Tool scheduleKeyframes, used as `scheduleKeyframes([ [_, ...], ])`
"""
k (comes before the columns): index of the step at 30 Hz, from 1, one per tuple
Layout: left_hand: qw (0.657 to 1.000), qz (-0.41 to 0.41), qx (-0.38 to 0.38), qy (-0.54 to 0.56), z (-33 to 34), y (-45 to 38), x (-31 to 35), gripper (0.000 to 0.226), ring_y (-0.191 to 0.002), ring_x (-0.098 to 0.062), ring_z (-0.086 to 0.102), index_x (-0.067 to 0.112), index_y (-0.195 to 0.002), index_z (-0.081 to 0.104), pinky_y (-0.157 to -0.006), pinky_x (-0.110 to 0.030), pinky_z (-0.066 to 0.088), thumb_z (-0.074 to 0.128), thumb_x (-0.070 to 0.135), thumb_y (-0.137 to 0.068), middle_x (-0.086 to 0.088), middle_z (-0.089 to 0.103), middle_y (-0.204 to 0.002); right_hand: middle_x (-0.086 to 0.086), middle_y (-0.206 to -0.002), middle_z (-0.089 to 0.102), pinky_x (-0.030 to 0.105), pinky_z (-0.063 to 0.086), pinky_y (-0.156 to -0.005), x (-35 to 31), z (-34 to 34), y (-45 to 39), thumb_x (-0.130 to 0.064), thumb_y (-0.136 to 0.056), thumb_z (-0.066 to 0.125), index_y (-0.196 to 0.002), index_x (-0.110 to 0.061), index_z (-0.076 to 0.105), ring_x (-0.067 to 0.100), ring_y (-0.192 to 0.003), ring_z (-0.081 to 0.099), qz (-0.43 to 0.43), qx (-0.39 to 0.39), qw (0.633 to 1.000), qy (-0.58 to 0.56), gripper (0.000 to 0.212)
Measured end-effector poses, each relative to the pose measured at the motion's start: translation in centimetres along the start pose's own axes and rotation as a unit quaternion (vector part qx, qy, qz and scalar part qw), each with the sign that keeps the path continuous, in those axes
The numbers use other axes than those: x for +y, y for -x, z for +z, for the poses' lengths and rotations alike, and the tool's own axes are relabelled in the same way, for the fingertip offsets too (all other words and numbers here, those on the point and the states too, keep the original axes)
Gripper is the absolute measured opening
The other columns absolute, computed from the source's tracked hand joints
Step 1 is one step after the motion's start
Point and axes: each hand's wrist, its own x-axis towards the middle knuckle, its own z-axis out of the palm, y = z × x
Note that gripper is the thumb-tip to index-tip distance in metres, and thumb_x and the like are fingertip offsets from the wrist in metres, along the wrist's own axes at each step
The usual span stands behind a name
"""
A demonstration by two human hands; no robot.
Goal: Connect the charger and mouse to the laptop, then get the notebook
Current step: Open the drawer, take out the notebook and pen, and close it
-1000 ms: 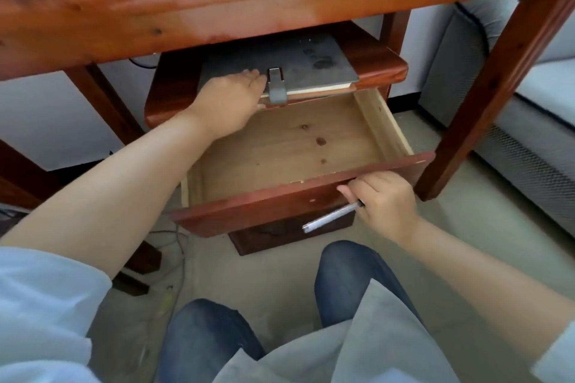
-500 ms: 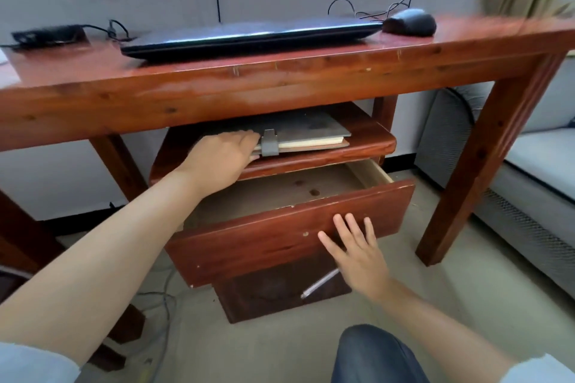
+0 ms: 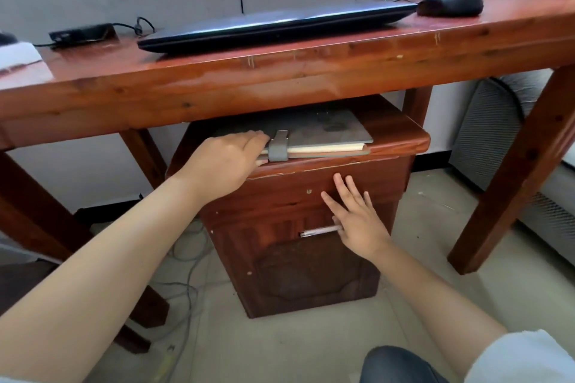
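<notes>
A grey notebook (image 3: 326, 134) with a grey strap lies on top of the small wooden cabinet (image 3: 401, 146) under the table. My left hand (image 3: 224, 162) grips its near-left edge, fingers over the cover. My right hand (image 3: 354, 218) is flat and spread against the shut drawer front (image 3: 280, 193), just above a metal handle (image 3: 317, 231). On the table (image 3: 280, 78) a closed dark laptop (image 3: 273, 25) lies with a black mouse (image 3: 451, 3) at its right and a black charger brick (image 3: 81, 33) at its left, cables trailing behind.
Table legs stand at right (image 3: 522, 165) and left (image 3: 28, 205) of the cabinet. A grey sofa (image 3: 497, 134) sits at the far right. Loose cables (image 3: 183, 286) lie on the floor left of the cabinet. My knee (image 3: 401, 367) is at the bottom edge.
The drawer went from pulled out to shut, pushed in by my right hand, which let go of the handle and spread flat. My left hand stayed on the notebook. The view rose.
</notes>
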Motion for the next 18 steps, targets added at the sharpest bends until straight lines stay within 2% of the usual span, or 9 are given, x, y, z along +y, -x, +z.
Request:
scheduleKeyframes([
  [3,1.0,0.001,0.008,-0.007,0.1,0.1,0.0,0.035,-0.072,-0.04,0.073,-0.015,-0.094,0.067,-0.047,-0.044,0.058,0.062,0.013,-0.074,-0.03,0.073,-0.086,-0.009,-0.141,-0.024,0.042,0.007,-0.117,0.7,-1.1,0.5,-0.012,-0.095,0.042,-0.14,-0.014,0.032,0.011,-0.131,-0.022,-0.026,0.007,0.997,-0.076,0.046],
  [4,1.0,-0.001,0.01,-0.005,0.1,0.0,-0.1,0.035,-0.071,-0.039,0.073,-0.014,-0.093,0.068,-0.047,-0.043,0.058,0.062,0.015,-0.073,-0.029,0.074,-0.086,-0.006,-0.146,-0.014,0.037,0.011,-0.116,0.7,-1.5,0.8,-0.009,-0.095,0.044,-0.136,-0.009,0.039,0.011,-0.135,-0.012,-0.03,0.022,0.991,-0.13,0.042],
  [6,1.0,0.005,0.012,-0.005,0.4,0.3,0.0,0.037,-0.071,-0.036,0.074,-0.012,-0.091,0.069,-0.046,-0.039,0.058,0.059,0.021,-0.077,-0.026,0.074,-0.086,0.009,-0.148,0.029,0.02,0.028,-0.108,0.1,-2.5,1.5,-0.002,-0.093,0.046,-0.123,-0.001,0.053,0.017,-0.135,0.028,-0.005,0.106,0.958,-0.265,0.031],
  [8,0.999,0.026,0.016,-0.012,1.1,0.7,0.1,0.049,-0.074,-0.034,0.074,-0.011,-0.091,0.07,-0.048,-0.037,0.059,0.044,0.031,-0.086,-0.025,0.075,-0.089,0.006,-0.113,0.065,0.004,0.046,-0.076,-1.2,-4.1,1.9,-0.006,-0.094,0.045,-0.1,-0.015,0.066,0.007,-0.097,0.064,0.064,0.18,0.885,-0.424,0.024],
  [9,0.999,0.032,0.01,-0.01,1.4,0.9,0.1,0.054,-0.075,-0.034,0.074,-0.01,-0.091,0.07,-0.049,-0.037,0.06,0.04,0.034,-0.087,-0.025,0.075,-0.09,-0.003,-0.094,0.07,0.002,0.045,-0.058,-2.1,-5.0,1.7,-0.013,-0.094,0.046,-0.087,-0.027,0.068,-0.004,-0.072,0.064,0.095,0.19,0.839,-0.501,0.027],
  [11,0.999,0.032,0.004,-0.007,1.6,1.1,0.3,0.047,-0.076,-0.035,0.074,-0.01,-0.089,0.071,-0.048,-0.039,0.061,0.044,0.028,-0.082,-0.025,0.074,-0.09,-0.008,-0.07,0.064,0.003,0.036,-0.039,-3.6,-6.7,0.6,-0.032,-0.089,0.054,-0.068,-0.033,0.065,-0.002,-0.049,0.054,0.188,0.182,0.741,-0.618,0.023],
  [13,0.999,0.037,0.002,-0.009,1.2,0.7,0.6,0.038,-0.074,-0.034,0.074,-0.01,-0.087,0.072,-0.048,-0.039,0.061,0.058,0.024,-0.077,-0.025,0.075,-0.087,-0.004,-0.063,0.057,0.008,0.033,-0.029,-5.0,-8.5,-0.8,-0.039,-0.081,0.063,-0.072,-0.025,0.058,0.002,-0.047,0.051,0.302,0.168,0.619,-0.705,0.017],
  [15,0.999,0.038,-0.029,0.018,0.2,0.2,0.9,0.036,-0.071,-0.033,0.074,-0.008,-0.083,0.073,-0.046,-0.037,0.061,0.077,0.023,-0.066,-0.023,0.076,-0.083,0.0,-0.061,0.056,0.011,0.028,-0.026,-5.8,-10.0,-1.5,-0.023,-0.083,0.065,-0.073,-0.018,0.055,0.001,-0.038,0.053,0.383,0.179,0.526,-0.738,0.015],
  [18,0.984,0.006,-0.129,0.124,-2.0,-0.4,0.5,0.041,-0.072,-0.034,0.074,-0.005,-0.085,0.073,-0.044,-0.041,0.06,0.085,0.027,-0.061,-0.022,0.076,-0.084,0.003,-0.046,0.056,0.01,0.023,-0.025,-6.5,-12.3,-0.8,-0.012,-0.085,0.062,-0.074,-0.01,0.054,0.002,-0.029,0.051,0.452,0.138,0.474,-0.743,0.013],
])
